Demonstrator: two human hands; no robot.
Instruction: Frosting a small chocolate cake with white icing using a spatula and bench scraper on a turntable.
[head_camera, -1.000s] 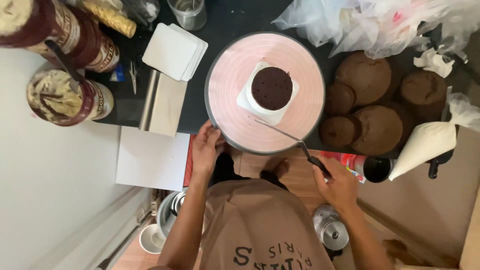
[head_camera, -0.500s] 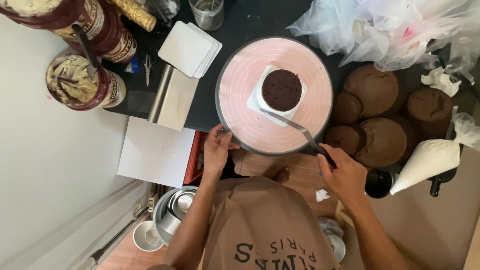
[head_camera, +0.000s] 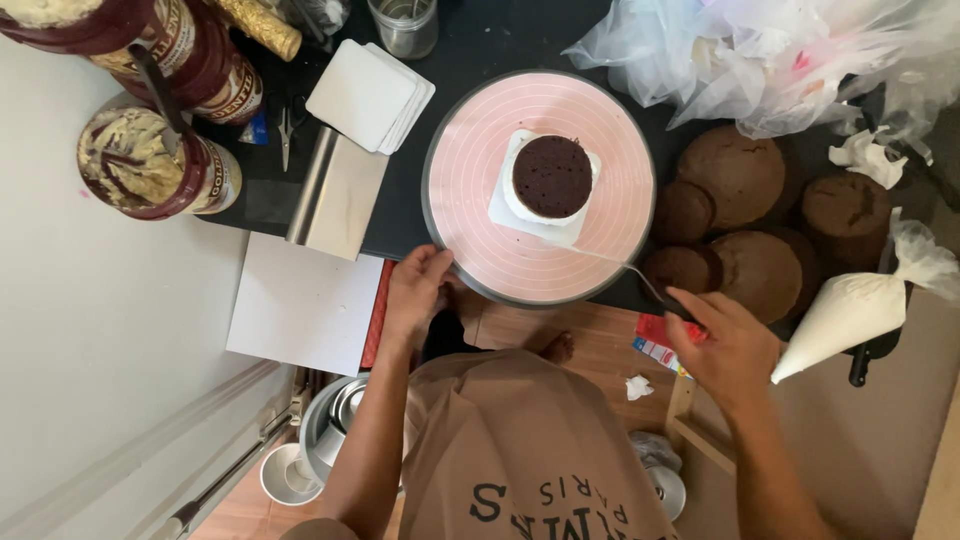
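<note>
Countertop (head_camera: 480, 50), black and crowded, fills the upper part of the view. A heap of crumpled clear plastic bags (head_camera: 780, 55) lies at one o'clock. A round pink turntable (head_camera: 470, 200) with fine concentric rings sits at the centre, rimmed in grey. Plain chocolate cake rounds (head_camera: 745, 175) of several sizes cluster at three o'clock, touching one another just beside the turntable. A sheet of white paper (head_camera: 300, 300) lies at eight o'clock, partly over the counter edge. A filled white piping bag (head_camera: 845, 310) rests at four o'clock, tip pointing down toward the person. Two dark red tubs (head_camera: 160, 165) of pale cream stand at ten o'clock, the nearer one with a tool standing in it. A steel bench scraper (head_camera: 335, 195) lies at nine o'clock beside the turntable, and a stack of white square boards (head_camera: 370, 95) sits just above it at eleven o'clock.

In the middle of the turntable a white square board (head_camera: 525, 215) carries a small dark chocolate cake layer (head_camera: 552, 175) with a white band of cream around its side.

The left hand (head_camera: 415, 290) is at the turntable's seven o'clock rim, fingers spread and resting flat on the edge. The right hand (head_camera: 730, 345), at five o'clock, is curled around the dark handle of a thin offset spatula (head_camera: 610, 258), whose blade runs up toward ten o'clock and its tip meets the board's lower corner, just beside the cake.
</note>
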